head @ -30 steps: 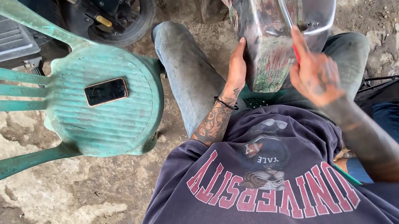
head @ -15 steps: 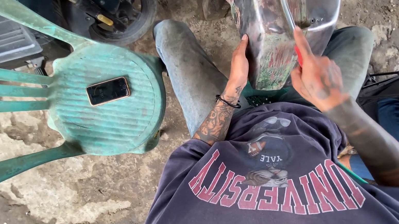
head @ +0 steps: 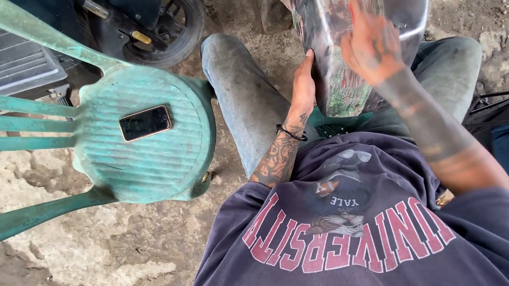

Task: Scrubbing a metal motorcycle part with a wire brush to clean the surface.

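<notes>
This looks like a rough outdoor or open-sided repair yard for scooters. Beyond the grips stands a worn, scratched scooter body panel (head: 370, 20); to their left a small scooter wheel (head: 174, 18) rests on a cracked, dirty concrete floor (head: 86, 266), beside a faded green plastic chair (head: 144, 158).

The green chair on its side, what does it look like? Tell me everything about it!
The green chair looks like worn plastic, faded teal with dirt and scuffs. It lies tipped over on the dirty concrete floor, its round ribbed seat facing up at the camera and its legs stretching toward the left edge. A dark phone with a golden rim rests flat on the seat. Neither hand touches it; the person's knee sits just beside its right edge.
</notes>
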